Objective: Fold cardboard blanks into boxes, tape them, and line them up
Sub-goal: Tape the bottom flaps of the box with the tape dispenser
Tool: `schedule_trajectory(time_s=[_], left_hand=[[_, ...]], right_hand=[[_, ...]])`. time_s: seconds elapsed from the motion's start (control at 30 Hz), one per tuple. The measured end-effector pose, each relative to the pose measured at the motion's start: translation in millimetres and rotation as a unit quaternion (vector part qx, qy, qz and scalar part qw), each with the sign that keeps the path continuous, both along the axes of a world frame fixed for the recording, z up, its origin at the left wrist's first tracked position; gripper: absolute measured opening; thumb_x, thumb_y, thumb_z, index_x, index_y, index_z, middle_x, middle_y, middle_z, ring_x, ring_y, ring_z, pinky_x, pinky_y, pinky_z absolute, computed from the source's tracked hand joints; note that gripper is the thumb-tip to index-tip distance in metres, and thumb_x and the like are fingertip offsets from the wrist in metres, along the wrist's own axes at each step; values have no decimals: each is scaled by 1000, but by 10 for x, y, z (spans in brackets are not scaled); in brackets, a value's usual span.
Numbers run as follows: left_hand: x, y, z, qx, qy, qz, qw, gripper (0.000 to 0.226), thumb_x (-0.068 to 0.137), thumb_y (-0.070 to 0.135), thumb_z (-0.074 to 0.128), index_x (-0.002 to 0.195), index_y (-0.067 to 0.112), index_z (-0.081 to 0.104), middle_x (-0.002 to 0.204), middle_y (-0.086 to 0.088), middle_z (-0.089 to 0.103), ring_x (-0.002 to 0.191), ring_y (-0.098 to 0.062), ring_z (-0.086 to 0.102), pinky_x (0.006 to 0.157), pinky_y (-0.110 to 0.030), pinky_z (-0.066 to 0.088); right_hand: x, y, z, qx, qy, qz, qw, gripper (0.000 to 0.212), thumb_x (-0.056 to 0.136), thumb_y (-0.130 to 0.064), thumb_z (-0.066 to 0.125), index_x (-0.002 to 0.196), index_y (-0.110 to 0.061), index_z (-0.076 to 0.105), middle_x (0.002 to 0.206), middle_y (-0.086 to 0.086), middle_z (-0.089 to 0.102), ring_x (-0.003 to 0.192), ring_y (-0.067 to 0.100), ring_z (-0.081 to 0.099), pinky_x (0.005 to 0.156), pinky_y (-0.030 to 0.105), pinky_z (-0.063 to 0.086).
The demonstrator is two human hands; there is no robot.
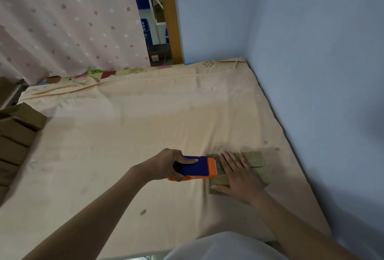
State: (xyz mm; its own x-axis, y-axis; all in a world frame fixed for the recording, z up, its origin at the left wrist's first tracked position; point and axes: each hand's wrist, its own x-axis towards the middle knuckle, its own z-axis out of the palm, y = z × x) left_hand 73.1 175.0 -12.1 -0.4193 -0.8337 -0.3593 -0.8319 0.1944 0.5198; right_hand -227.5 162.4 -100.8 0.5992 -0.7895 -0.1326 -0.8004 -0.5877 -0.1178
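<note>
A small brown cardboard box (254, 161) lies on the peach sheet at the right, near the wall. My right hand (236, 173) presses flat on its top with straight fingers. My left hand (170, 164) grips a blue and orange tape dispenser (197, 168), whose orange end meets the box's left edge just beside my right fingers. Much of the box top is hidden under my right hand.
A row of several brown cardboard boxes (16, 133) stands along the left edge of the bed (135, 126). A blue wall (311, 72) runs close along the right side. A spotted curtain (68, 20) hangs at the back left.
</note>
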Motion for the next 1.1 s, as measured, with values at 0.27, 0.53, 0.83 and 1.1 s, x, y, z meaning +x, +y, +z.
schedule_trajectory(time_s=[0.27,0.53,0.83,1.1], left_hand=[[343,161,64,14,-4,26,1000,65,82,24,78,137,48,52,107,11,56,93,-4,55,72,-11,48],[455,225,69,11,-24,37,999,67,78,18,78,133,49,56,101,16,55,87,-1,53,69,-9,43],[52,111,172,8,-109,-15,994,69,79,20,72,142,37,51,99,5,49,89,-10,45,68,-18,38],[-372,-171,347,15,-160,-85,983,56,83,23,71,138,28,57,93,7,50,86,-12,46,69,-24,36]], right_hand=[[6,-5,-70,-16,-4,-5,1000,111,84,-91,18,160,-13,-2,168,5,-2,155,18,-6,123,53,3],[-2,-7,-81,-26,-4,0,1000,111,85,-90,19,160,-11,5,168,7,3,155,20,1,122,54,7],[8,-8,-102,-23,-9,-6,1000,111,84,-91,20,160,-11,5,167,7,8,155,20,3,122,55,6],[18,0,-94,-33,-9,-1,999,112,85,-90,24,159,-7,14,166,10,16,154,22,11,122,57,14]])
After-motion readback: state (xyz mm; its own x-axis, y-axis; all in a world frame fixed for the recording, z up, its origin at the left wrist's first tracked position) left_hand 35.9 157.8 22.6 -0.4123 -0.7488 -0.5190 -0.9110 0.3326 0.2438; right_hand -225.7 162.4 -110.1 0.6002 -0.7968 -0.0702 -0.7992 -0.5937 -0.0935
